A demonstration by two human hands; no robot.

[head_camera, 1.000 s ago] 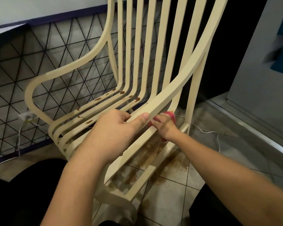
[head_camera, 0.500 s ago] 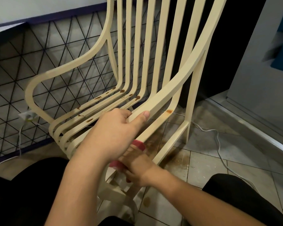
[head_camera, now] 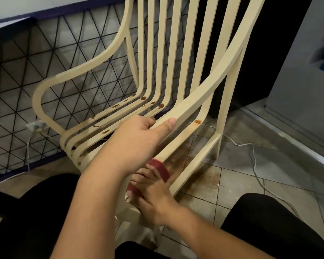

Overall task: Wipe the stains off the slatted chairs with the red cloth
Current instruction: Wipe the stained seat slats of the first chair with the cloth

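Note:
A cream slatted chair (head_camera: 178, 58) stands in front of me. Brown stains (head_camera: 143, 98) dot its seat slats, and one more stain (head_camera: 198, 121) marks the slat below the right armrest. My left hand (head_camera: 138, 141) grips the right armrest, thumb along its side. Below it, my right hand (head_camera: 153, 200) holds the red cloth (head_camera: 160, 169) against the lower right slat near the chair's front. My left forearm hides part of the right hand's fingers.
A black triangular wire grid (head_camera: 45, 71) backs the chair on the left. A white cable (head_camera: 251, 156) trails over the tiled floor at right. Brown spill marks (head_camera: 204, 176) spread on the tiles under the chair. My dark-clothed knees (head_camera: 269, 221) fill the bottom.
My right hand has slid the red cloth down the lower right slat, from near the stain at its bend towards the chair's front. The left hand has stayed on the armrest.

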